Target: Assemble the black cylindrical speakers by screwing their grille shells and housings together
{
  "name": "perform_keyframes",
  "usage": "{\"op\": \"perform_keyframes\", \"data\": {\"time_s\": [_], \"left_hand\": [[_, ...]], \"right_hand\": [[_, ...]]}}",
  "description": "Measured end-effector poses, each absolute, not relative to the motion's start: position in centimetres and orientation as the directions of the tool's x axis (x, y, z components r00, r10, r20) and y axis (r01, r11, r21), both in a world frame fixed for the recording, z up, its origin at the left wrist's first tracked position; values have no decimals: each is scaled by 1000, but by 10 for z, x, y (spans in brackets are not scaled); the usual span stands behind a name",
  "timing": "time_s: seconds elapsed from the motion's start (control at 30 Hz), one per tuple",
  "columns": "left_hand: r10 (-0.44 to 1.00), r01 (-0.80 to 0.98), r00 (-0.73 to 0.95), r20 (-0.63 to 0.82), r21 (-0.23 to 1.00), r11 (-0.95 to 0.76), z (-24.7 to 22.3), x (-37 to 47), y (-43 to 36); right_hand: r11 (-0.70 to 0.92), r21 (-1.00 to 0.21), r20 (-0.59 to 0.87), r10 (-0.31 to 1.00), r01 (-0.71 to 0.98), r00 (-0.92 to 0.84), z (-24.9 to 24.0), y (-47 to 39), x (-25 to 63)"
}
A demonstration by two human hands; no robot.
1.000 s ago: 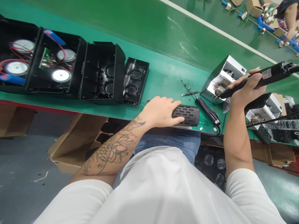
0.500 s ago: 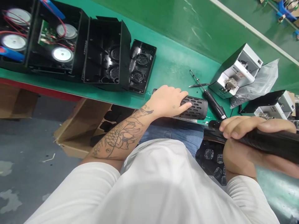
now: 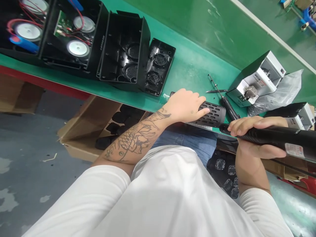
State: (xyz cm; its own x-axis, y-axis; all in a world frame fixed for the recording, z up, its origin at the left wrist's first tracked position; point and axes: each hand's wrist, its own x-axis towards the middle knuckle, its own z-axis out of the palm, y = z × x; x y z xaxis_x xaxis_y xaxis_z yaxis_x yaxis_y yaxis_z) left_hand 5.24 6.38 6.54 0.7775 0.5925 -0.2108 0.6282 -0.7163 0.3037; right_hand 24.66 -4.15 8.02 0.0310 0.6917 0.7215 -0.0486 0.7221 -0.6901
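so from the head cam, the left hand (image 3: 185,106) is lying palm down over a perforated black case (image 3: 214,113), fingers curling across it and gripping it against the green surface (image 3: 190,69). the case is sitting on its side right by the near edge, with its slotted end poking out past the thumb. the right hand (image 3: 256,126) is closing firmly around a fat black power driver (image 3: 274,136), holding it roughly level. its nose is pointing at the right end of the case, and i can't tell if they're actually touching.

just beyond the case, a slimmer black driver (image 3: 229,109) is lying on the surface, its shaft crossing a pair of dark tweezers (image 3: 217,91). a silver and black machine (image 3: 259,82) is standing near them, with a clear plastic bag (image 3: 287,89) bunching up beside it and a 2nd machine (image 3: 300,118) showing past the right hand.

over on the left, a black panel with 2 round grilles (image 3: 161,67) is lying next to an open black housing (image 3: 120,49), and 2 more housings (image 3: 97,42) are showing pale discs and red wires inside. below, a cardboard box (image 3: 84,135) is holding dark parts.
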Motion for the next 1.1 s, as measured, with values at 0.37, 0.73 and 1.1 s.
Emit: {"op": "perform_keyframes", "data": {"time_s": [0.37, 0.73, 1.1], "left_hand": [[602, 645, 763, -236, 328, -690, 69, 55, 63], [604, 645, 764, -229, 324, -692, 69, 56, 61], [647, 688, 725, -235, 295, -663, 66, 59, 58]], "right_hand": [[681, -732, 679, 732, 24, -49, 87, -43, 237], [650, -760, 645, 756, 12, -107, 87, -41, 242], [632, -543, 808, 214, 553, 549, 102, 46, 340]]}}
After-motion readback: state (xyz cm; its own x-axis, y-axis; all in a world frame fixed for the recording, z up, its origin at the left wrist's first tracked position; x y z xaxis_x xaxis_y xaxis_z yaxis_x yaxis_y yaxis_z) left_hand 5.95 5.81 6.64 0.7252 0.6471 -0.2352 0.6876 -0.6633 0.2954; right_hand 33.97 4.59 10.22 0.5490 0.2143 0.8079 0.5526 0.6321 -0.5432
